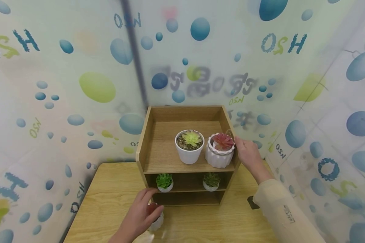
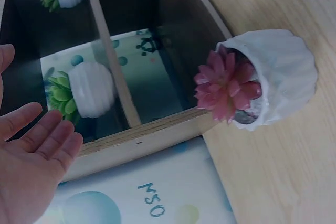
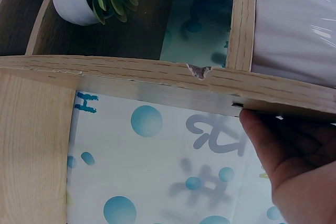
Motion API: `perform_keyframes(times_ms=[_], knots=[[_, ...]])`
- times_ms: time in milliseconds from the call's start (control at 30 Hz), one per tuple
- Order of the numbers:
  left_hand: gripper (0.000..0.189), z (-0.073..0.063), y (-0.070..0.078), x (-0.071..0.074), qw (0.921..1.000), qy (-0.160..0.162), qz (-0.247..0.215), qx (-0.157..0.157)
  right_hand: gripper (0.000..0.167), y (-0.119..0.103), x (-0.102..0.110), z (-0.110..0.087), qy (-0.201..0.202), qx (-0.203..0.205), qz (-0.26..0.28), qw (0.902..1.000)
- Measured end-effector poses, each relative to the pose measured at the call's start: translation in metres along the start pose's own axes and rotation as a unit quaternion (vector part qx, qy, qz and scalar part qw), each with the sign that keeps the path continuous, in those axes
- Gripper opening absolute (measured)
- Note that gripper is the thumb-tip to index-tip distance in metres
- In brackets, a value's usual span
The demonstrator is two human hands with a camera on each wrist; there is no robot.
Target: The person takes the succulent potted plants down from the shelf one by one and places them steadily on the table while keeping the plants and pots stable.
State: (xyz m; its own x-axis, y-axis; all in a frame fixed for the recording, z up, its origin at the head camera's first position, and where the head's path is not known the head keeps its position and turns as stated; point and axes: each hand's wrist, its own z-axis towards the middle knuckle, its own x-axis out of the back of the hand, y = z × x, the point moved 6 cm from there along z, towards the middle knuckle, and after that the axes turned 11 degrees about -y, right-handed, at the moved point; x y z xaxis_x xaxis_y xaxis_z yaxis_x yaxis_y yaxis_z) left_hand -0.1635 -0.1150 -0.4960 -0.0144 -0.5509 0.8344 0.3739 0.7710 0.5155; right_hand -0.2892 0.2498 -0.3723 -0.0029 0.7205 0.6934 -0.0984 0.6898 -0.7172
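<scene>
A wooden shelf unit (image 1: 182,116) stands on the table. My left hand (image 1: 137,213) hovers at its lower left with spread fingers, close to a small green succulent (image 1: 164,181) in a white pot. Below that hand, a red succulent in a white ribbed pot (image 2: 289,80) sits on the table, partly hidden in the head view. My right hand (image 1: 248,156) touches the outside of the shelf's right side panel (image 3: 131,69). Beside that panel, on the top board, is a red succulent (image 1: 223,142) in a white fluted pot (image 1: 219,160).
A light green succulent (image 1: 191,138) in a smooth white pot (image 1: 190,156) stands mid-top. Another green succulent (image 1: 211,179) sits at the right of the compartment below. A small black object (image 1: 253,203) lies right of the shelf. A printed curtain (image 1: 176,50) hangs behind.
</scene>
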Motion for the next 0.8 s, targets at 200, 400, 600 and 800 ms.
perform_keyframes(times_ms=[200,400,600,800], knots=[[0.048,0.004,0.006,0.006,0.9999,-0.001,-0.005,-0.014,0.060,0.000,0.000,0.000,0.001,0.001,0.002,1.0000],[0.050,0.007,0.013,0.013,0.9993,0.006,-0.022,-0.031,0.060,0.000,0.000,0.001,0.001,0.002,0.004,1.0000],[0.052,0.013,0.021,0.021,0.9972,0.005,-0.054,-0.051,0.060,0.000,0.001,0.001,0.003,0.004,0.005,1.0000],[0.054,0.018,0.030,0.029,0.9956,0.008,-0.064,-0.068,0.059,-0.001,0.000,0.001,0.006,0.005,-0.004,1.0000]])
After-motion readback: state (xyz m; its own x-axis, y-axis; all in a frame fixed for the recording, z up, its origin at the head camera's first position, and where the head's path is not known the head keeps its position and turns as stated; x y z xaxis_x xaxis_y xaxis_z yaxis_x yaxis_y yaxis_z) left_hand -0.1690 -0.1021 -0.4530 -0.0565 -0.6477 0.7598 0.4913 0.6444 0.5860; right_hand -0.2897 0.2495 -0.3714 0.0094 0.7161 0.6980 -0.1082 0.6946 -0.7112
